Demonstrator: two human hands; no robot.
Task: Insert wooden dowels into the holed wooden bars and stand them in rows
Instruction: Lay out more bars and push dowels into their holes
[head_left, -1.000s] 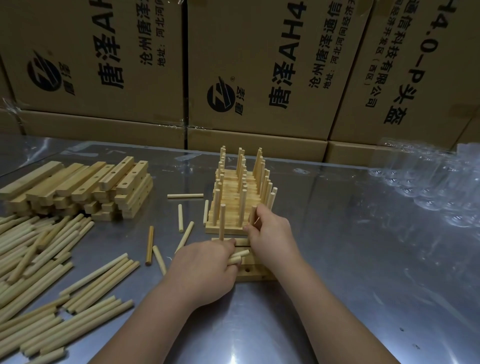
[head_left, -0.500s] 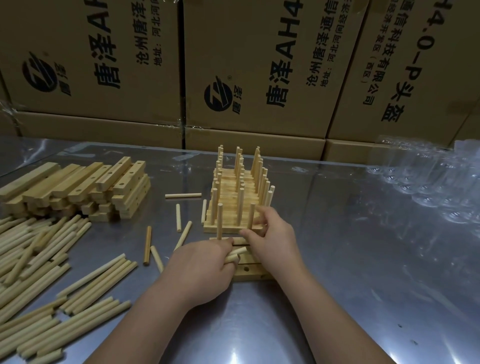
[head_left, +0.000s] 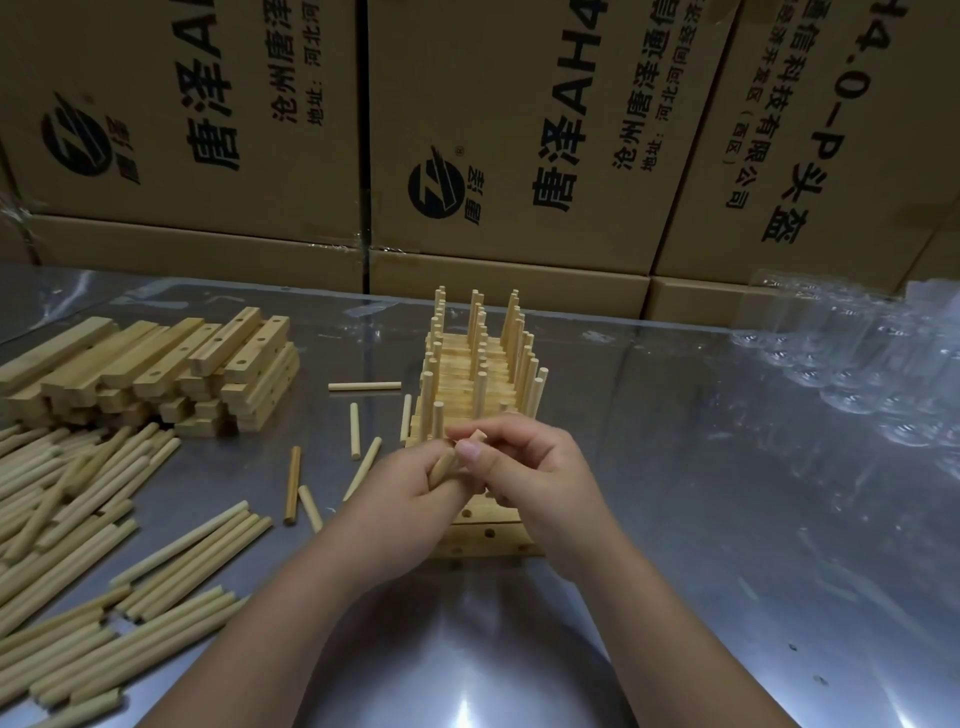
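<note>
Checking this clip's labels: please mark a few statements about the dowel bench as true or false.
1. Both the left hand and right hand hold short dowels. True.
2. The stack of holed bars lies right of the doweled rows. False: it lies left of them.
3. Printed cardboard boxes stand behind the metal table. True.
4. The long dowels sit in a bin. False: they lie loose on the table.

The left grip (head_left: 410, 499) holds short dowels (head_left: 442, 467); the right grip (head_left: 540, 478) pinches perhaps one (above the holed bars (head_left: 488, 535)).
</note>
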